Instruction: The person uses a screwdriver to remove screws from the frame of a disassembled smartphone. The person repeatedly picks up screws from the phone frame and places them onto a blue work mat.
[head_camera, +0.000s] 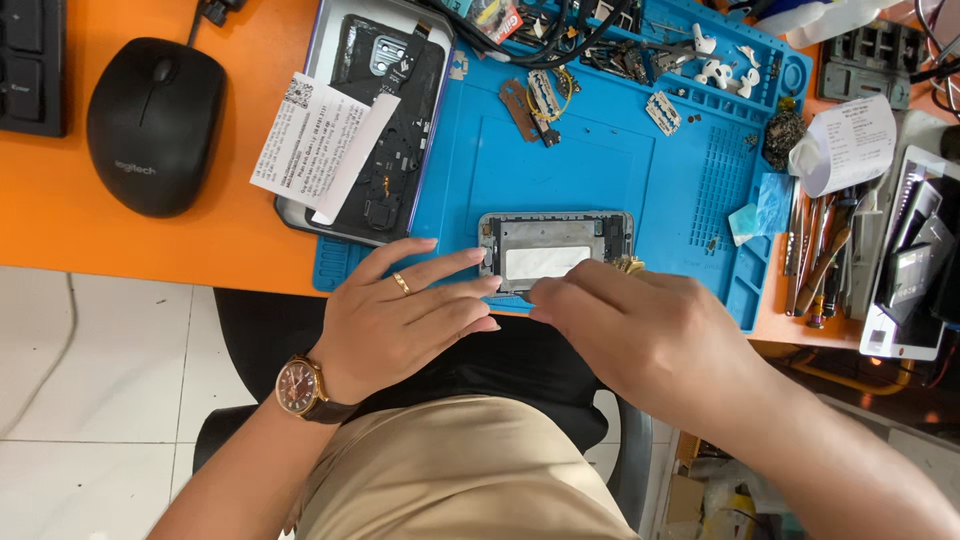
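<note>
A small opened phone frame with a grey metal chassis and a white patch lies near the front edge of a blue repair mat. My left hand, with a ring and a brown wristwatch, rests flat with its fingertips on the frame's left end. My right hand covers the frame's near right corner, fingertips pressed on its lower edge. Whether the right hand holds a tool is hidden.
A larger opened phone with a paper slip lies at the mat's left. A black mouse sits on the orange desk. Small parts and cables litter the mat's far side. Tweezers and screwdrivers and more phones lie at right.
</note>
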